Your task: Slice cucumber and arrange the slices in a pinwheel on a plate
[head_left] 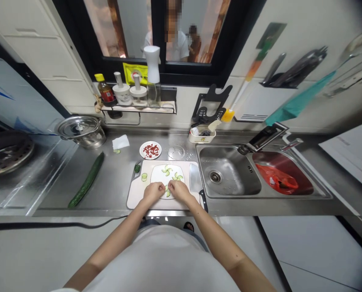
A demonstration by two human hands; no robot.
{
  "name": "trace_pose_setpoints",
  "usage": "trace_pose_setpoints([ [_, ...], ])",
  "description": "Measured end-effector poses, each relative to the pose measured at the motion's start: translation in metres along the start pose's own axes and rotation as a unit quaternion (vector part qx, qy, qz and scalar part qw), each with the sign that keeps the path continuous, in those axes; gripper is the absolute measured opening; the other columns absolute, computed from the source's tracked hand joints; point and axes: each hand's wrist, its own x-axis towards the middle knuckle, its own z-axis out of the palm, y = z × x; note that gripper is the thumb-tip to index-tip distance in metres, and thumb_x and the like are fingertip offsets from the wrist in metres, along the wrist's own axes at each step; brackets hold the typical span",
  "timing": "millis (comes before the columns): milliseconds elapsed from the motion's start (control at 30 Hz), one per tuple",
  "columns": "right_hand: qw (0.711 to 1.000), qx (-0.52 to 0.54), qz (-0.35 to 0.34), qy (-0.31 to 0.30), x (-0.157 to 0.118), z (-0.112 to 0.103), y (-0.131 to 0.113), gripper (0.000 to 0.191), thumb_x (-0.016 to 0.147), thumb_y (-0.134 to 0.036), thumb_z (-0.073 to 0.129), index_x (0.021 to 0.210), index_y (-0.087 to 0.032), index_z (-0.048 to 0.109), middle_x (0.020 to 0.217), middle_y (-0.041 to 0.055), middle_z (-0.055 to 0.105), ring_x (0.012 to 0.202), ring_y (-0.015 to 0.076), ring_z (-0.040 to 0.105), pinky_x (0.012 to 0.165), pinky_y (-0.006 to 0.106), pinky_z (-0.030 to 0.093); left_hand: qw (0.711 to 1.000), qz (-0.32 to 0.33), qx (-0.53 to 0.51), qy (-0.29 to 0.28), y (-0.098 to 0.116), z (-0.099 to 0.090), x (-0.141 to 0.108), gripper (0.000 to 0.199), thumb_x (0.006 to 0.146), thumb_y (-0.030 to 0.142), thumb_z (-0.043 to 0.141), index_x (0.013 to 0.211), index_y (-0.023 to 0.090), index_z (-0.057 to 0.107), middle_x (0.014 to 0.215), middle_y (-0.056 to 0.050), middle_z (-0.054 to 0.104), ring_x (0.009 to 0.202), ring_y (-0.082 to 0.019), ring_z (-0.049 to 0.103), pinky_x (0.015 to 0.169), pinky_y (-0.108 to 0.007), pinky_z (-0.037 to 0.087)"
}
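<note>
My left hand (154, 192) and my right hand (180, 190) meet over the front of a white plate (158, 173), both with fingers pinched together. Between their fingertips lie thin cucumber slices (168, 193) on the plate; whether a slice is in either pinch is too small to see. Farther back on the plate, more slices form two pinwheel shapes, one cluster (167, 170) at the middle and another cluster (177, 177) at the right. The plate rests on a cutting board (136, 194). Loose cucumber rounds (144, 177) and a dark green cucumber end (137, 168) are at its left.
A knife (195, 178) lies along the board's right side, beside the sink (229, 170). Behind the board stands a small plate of chopped red pieces (151, 150). Leftward are a whole cucumber (86, 181), a white paper (120, 142) and a lidded steel pot (85, 132).
</note>
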Motion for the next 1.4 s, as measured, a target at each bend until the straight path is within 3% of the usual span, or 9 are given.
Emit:
trace_pose_setpoints([
  [500,0.999,-0.039,-0.004,-0.006,0.004,0.012,0.007,0.018,0.088,-0.018,0.047,0.092,-0.017,0.064,0.094,0.0086,0.068,0.088,0.0179,0.059,0.069,0.024,0.033,0.993,0.020,0.113,0.004,0.001,0.005,0.000,0.017,0.080,0.024,0.055,0.089,0.021,0.069,0.098,-0.007,0.065,0.098,-0.023,0.055,0.081,-0.030,0.039],
  [733,0.999,-0.052,-0.011,0.007,0.004,0.016,0.009,0.020,0.090,-0.018,0.043,0.094,-0.017,0.062,0.097,0.0084,0.067,0.089,0.0172,0.058,0.069,0.025,0.032,0.988,0.088,0.127,0.021,-0.002,0.006,-0.011,0.020,0.086,0.029,0.052,0.096,0.021,0.067,0.099,-0.007,0.062,0.098,-0.022,0.052,0.085,-0.030,0.039],
  [1067,0.997,-0.079,-0.007,0.013,0.004,0.020,0.007,0.018,0.090,-0.020,0.044,0.096,-0.017,0.061,0.099,0.0081,0.064,0.095,0.0182,0.054,0.074,0.025,0.035,0.984,0.075,0.156,0.040,-0.007,0.012,-0.009,0.016,0.086,0.030,0.054,0.092,0.022,0.066,0.097,-0.005,0.061,0.097,-0.020,0.051,0.083,-0.030,0.040],
  [1400,0.995,-0.101,-0.002,0.019,-0.003,0.013,0.006,0.021,0.093,-0.022,0.041,0.099,-0.018,0.061,0.104,0.0092,0.062,0.098,0.0191,0.053,0.077,0.027,0.038,0.970,0.187,0.139,0.067,-0.018,0.021,-0.014,0.022,0.090,0.026,0.048,0.096,0.023,0.069,0.094,-0.006,0.060,0.091,-0.019,0.050,0.081,-0.029,0.041],
])
